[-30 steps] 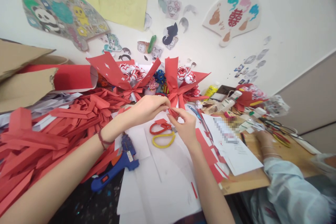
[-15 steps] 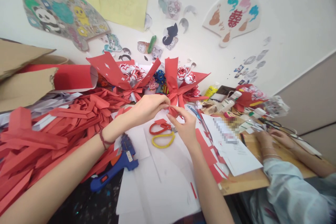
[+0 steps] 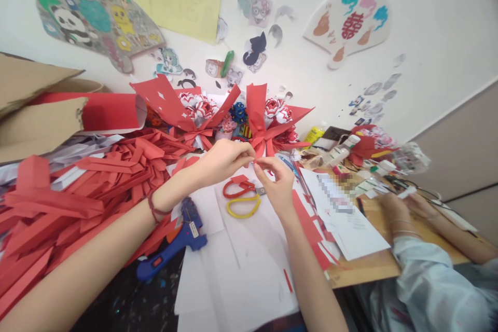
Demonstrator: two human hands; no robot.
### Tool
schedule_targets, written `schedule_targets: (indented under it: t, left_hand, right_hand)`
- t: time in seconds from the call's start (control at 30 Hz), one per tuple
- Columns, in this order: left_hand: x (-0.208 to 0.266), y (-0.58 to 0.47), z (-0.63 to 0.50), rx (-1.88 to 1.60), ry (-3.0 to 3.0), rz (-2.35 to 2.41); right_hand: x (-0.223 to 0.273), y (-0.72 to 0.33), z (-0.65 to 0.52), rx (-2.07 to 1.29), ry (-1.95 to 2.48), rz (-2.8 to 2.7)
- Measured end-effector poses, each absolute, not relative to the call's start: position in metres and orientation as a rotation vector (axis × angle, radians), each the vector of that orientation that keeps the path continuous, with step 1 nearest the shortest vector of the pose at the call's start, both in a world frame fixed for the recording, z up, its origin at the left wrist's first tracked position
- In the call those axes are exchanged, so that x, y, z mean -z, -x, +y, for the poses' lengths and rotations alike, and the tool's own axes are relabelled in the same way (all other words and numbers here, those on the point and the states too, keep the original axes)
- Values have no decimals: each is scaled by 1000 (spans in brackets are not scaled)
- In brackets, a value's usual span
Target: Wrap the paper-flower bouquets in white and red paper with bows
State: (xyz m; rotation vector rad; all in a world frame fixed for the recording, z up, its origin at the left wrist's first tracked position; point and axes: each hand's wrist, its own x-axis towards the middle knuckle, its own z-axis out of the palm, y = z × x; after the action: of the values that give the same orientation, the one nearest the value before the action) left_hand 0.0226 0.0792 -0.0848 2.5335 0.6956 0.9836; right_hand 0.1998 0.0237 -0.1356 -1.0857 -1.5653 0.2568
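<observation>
My left hand (image 3: 229, 161) and my right hand (image 3: 279, 182) meet above the white paper, fingertips pinched together. A small piece of red paper is between them, now mostly covered by the fingers. Just below lie scissors (image 3: 243, 206) with one red and one yellow handle loop, beside the right hand. Under my left forearm rests a blue glue gun (image 3: 175, 249). White sheets (image 3: 237, 285) spread beneath both hands. Behind the fingertips stands a red-wrapped bouquet of red and white paper flowers (image 3: 278, 110).
To the left is a big heap of folded red paper strips (image 3: 116, 181), with cardboard (image 3: 35, 129) behind. Another bouquet (image 3: 198, 106) stands at the back. On the right are printed papers (image 3: 346, 218), bottles (image 3: 342, 150) and a co-worker's hands (image 3: 397, 210) at the wooden table.
The red paper piece that showed between my fingers is now mostly hidden, and my fingertips have shifted slightly. A white piece now shows at the co-worker's hands.
</observation>
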Motion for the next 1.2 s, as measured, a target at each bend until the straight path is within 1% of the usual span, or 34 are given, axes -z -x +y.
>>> schedule_targets:
  t: [0.17, 0.4, 0.6, 0.77, 0.87, 1.07, 1.2]
  left_hand:
    - [83, -20, 81, -944, -2508, 591]
    - [87, -19, 85, -994, -2613, 550]
    - [90, -20, 84, -1140, -2642, 527]
    - [94, -19, 87, -1311, -2673, 456]
    - [98, -18, 91, -1363, -2841, 401]
    - [95, -12, 88, -1203, -3294, 292]
    - [93, -12, 88, -1206, -3452, 242]
  right_hand:
    - [133, -200, 23, -172, 1074, -1596]
    - [131, -201, 20, -34, 1045, -1682]
    - [130, -201, 19, -26, 1025, -1646]
    - [131, -203, 18, 74, 1010, -1625]
    - [131, -204, 17, 138, 984, -1601]
    - [131, -205, 16, 175, 931, -1593]
    - [131, -204, 18, 141, 911, -1554]
